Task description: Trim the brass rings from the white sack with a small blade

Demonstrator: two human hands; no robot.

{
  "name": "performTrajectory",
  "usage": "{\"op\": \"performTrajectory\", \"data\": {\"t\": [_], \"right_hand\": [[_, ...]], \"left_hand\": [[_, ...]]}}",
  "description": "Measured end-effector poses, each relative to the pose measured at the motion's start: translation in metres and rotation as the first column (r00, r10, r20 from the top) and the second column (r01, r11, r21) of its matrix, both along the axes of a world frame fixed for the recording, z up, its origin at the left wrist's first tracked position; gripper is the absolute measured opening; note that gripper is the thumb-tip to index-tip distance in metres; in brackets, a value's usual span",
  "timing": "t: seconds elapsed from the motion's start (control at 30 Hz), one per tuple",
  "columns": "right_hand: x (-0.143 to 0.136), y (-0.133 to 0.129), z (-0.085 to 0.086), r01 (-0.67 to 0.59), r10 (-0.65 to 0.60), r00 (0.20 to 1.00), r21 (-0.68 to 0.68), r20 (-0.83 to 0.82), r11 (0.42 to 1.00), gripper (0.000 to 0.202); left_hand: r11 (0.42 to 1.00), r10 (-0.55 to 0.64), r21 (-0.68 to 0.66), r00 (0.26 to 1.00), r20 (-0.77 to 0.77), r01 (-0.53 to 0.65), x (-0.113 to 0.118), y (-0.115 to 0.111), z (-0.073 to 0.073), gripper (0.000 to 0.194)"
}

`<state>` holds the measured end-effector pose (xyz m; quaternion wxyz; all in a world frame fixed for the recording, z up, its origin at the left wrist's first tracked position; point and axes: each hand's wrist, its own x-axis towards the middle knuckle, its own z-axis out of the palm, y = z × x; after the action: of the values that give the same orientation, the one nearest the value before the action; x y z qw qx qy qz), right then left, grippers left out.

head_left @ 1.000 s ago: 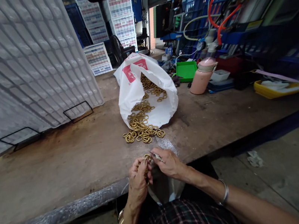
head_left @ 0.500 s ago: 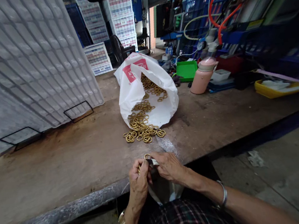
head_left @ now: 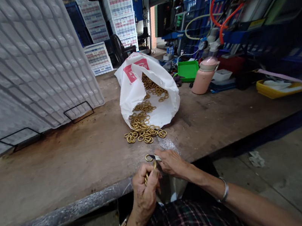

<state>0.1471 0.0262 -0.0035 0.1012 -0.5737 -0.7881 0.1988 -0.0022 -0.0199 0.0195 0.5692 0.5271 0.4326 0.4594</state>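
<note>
My left hand (head_left: 144, 188) is closed around several brass rings (head_left: 146, 178), with one of them between thumb and forefinger. Just to its right, my right hand (head_left: 173, 163) pinches a short black-and-white strip (head_left: 155, 157). At the strip's far tip is a single brass ring (head_left: 148, 158); how the two are joined is too small to tell. Beyond both hands, a pile of loose brass rings (head_left: 144, 131) spills from the mouth of a white plastic bag (head_left: 165, 110) lying on the workbench (head_left: 100, 155).
Tall white ribbed stacks (head_left: 25, 64) with black wire stands (head_left: 79, 111) occupy the left. On the right are a pink bottle (head_left: 202, 80), a green tray (head_left: 188, 70) and a yellow tray (head_left: 281, 88). The bench's wrapped front edge (head_left: 69, 210) runs beside my left wrist.
My hands have drawn apart. The left has moved down and nearer to me with its rings, while the strip and its ring stay with my right hand, now showing more fully.
</note>
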Motion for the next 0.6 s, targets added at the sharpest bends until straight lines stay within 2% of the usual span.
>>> {"op": "performTrajectory", "data": {"t": [0.1,0.2,0.33,0.6], "right_hand": [[0.003,0.001,0.001,0.049,-0.046,0.997,0.067,-0.054,0.997,0.016],[0.001,-0.005,0.007,-0.031,0.047,0.989,0.116,-0.140,0.993,0.019],[-0.006,-0.014,0.015,-0.128,0.140,0.981,0.096,-0.131,0.987,0.029],[-0.008,-0.014,0.017,-0.136,0.141,0.987,0.068,-0.075,0.988,0.031]], "left_hand": [[0.994,0.006,-0.110,0.995,0.103,0.005,-0.002,0.001,-0.002,0.032],[0.985,0.045,-0.171,0.991,0.124,-0.023,-0.004,0.007,-0.009,0.032],[0.991,0.041,-0.131,0.998,0.047,-0.035,-0.003,0.009,-0.013,0.034],[0.999,0.035,-0.029,0.997,-0.067,-0.037,-0.007,0.008,-0.010,0.034]]}}
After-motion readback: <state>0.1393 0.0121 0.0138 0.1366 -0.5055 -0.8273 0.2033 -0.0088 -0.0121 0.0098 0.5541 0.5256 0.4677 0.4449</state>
